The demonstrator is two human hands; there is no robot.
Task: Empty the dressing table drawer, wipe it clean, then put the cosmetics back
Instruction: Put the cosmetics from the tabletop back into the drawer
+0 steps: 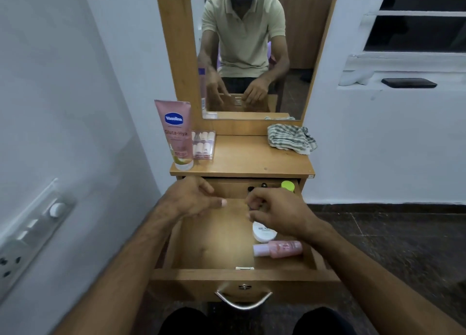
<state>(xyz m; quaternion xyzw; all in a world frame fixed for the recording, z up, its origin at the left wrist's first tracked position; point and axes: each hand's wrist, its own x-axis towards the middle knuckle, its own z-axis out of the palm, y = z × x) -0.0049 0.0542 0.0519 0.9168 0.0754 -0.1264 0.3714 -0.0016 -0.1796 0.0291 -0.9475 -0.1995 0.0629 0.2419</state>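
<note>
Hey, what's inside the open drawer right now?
In the drawer: a white round jar, a pink bottle lying flat, a green-capped container at the back. The right hand covers part.

I see a pink tube (176, 135) and grey-and-white striped cloth (290, 139) on the brown table (247, 158); white jar (263, 232), pink bottle (280, 249), green cap (288, 186) in its drawer (214, 249).

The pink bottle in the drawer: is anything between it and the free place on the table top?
Nothing visible blocks it. The pink bottle lies near the drawer front; lifted straight, it meets only the right hand above. The table top is bare between the lipstick box and the striped cloth.
</note>
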